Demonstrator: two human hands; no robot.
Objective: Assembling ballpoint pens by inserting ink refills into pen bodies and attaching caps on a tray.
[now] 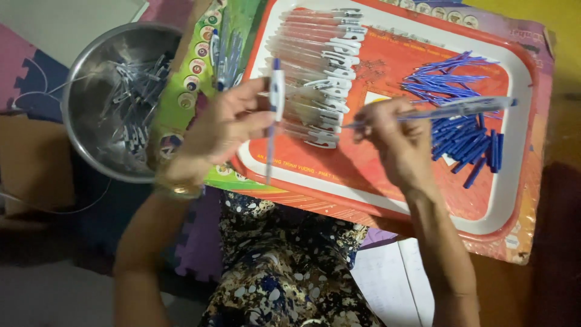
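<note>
My left hand (225,128) holds an assembled pen (275,115) upright, its blue tip end pointing up, over the left edge of a red and white tray (387,200). My right hand (396,142) grips a clear pen barrel (451,110) lying sideways, its end reaching toward a pile of blue refills (463,115) on the tray's right side. A row of clear pen barrels with white clips (318,72) lies on the tray's left side, just beyond my left hand.
A steel bowl (88,79) at the left holds several finished pens. The tray rests on a colourful board (181,91) over my lap. Foam floor mats (24,66) lie at the far left, white paper (393,284) at the lower right.
</note>
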